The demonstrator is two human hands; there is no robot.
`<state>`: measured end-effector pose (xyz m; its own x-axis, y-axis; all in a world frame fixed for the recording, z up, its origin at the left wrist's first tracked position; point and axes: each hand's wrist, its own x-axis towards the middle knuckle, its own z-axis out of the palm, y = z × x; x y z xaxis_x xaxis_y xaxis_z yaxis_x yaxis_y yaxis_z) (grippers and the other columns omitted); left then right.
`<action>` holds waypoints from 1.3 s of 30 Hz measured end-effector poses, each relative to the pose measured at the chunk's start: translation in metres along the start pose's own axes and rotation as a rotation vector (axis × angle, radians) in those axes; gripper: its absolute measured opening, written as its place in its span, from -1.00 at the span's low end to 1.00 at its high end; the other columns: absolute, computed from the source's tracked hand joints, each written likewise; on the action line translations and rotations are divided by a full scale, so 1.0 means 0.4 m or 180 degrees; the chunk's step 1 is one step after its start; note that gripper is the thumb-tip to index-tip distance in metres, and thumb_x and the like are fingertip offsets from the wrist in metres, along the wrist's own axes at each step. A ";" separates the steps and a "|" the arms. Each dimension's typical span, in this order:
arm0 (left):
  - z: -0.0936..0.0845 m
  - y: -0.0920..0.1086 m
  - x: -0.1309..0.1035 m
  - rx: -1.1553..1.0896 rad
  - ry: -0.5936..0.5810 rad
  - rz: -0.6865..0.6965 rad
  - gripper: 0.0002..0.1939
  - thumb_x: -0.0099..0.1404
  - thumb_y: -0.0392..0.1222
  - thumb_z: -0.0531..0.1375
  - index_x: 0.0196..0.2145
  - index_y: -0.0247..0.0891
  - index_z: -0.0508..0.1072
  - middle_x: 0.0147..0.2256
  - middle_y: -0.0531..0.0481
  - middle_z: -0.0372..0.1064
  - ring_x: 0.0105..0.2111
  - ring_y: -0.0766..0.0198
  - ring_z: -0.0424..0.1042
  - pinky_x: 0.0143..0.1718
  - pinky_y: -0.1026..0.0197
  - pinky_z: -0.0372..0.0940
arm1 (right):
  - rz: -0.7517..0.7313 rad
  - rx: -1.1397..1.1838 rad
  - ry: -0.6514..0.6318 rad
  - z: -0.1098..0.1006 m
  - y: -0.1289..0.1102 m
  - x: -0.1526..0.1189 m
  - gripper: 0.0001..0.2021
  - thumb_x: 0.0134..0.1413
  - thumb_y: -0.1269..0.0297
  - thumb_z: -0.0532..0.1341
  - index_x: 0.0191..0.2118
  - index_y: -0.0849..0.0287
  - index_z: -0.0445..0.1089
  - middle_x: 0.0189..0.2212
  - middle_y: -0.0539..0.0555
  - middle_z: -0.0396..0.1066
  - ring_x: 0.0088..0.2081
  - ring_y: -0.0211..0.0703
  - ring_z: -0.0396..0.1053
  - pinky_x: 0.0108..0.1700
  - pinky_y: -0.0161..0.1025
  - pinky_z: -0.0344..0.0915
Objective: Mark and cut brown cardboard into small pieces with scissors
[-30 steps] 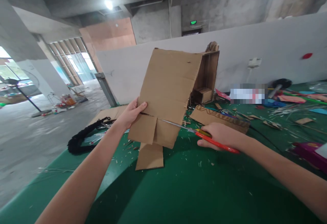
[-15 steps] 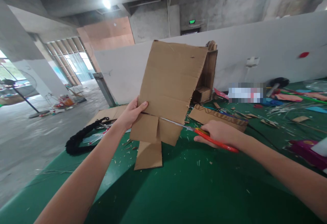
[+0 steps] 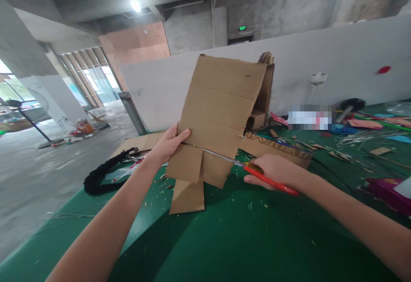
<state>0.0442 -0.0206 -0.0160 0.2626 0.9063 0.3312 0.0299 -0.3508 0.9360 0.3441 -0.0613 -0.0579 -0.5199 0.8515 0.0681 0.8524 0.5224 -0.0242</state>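
Note:
My left hand grips the left edge of a large brown cardboard sheet, thumb on its face. The sheet is held up at a tilt above the green table. My right hand is closed round the red-handled scissors. Their blades lie along a slit near the sheet's lower part and point at my left hand. Below the slit hang a cardboard flap on the left and another part on the right. A loose cardboard piece rests on the table beneath.
On the green table are a black fuzzy loop at left, a brown box-like structure behind the sheet, a cardboard strip, and scattered scraps and sticks. A magenta object sits at right.
The cardboard sheet and my left hand have shifted slightly right. The scissors and my right hand have hardly moved, and the slit now shows further left, close to my left thumb.

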 end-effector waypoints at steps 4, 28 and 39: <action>0.004 0.011 0.000 0.0063 0.0010 -0.0004 -0.48 0.17 -0.05 0.20 0.08 -0.19 0.24 -0.05 -0.10 0.39 -0.20 0.14 0.43 -0.25 0.17 0.39 | 0.0077 -0.0173 -0.0001 0.005 0.002 0.010 -0.29 -0.02 -0.36 -0.17 -0.40 0.18 0.42 -0.48 0.21 0.46 -0.41 0.07 0.43 -0.44 -0.19 0.20; -0.023 -0.010 0.017 -0.0102 0.0491 0.0356 -0.59 0.13 -0.12 0.24 -0.07 -0.25 0.32 -0.06 -0.13 0.38 -0.20 0.14 0.42 -0.35 0.23 0.38 | 0.0147 -0.0485 0.0165 0.036 -0.009 0.028 -0.31 -0.02 -0.34 -0.12 -0.41 0.22 0.45 -0.47 0.27 0.48 -0.42 0.11 0.45 -0.43 -0.15 0.25; 0.005 -0.081 0.036 -0.0273 0.1532 0.0019 -0.74 0.17 -0.14 0.19 -0.19 -0.23 0.33 -0.18 -0.09 0.43 -0.43 0.28 0.46 -0.54 0.32 0.30 | 0.1020 -0.0230 0.0670 0.017 0.070 0.030 -0.51 0.08 -0.09 -0.04 -0.28 0.25 0.40 -0.33 0.30 0.47 -0.30 0.16 0.43 -0.36 -0.09 0.27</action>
<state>0.0489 0.0035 -0.0417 -0.2139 0.9176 0.3351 -0.0553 -0.3538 0.9337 0.3614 -0.0359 -0.0644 -0.2101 0.9391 0.2717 0.9754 0.2205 -0.0077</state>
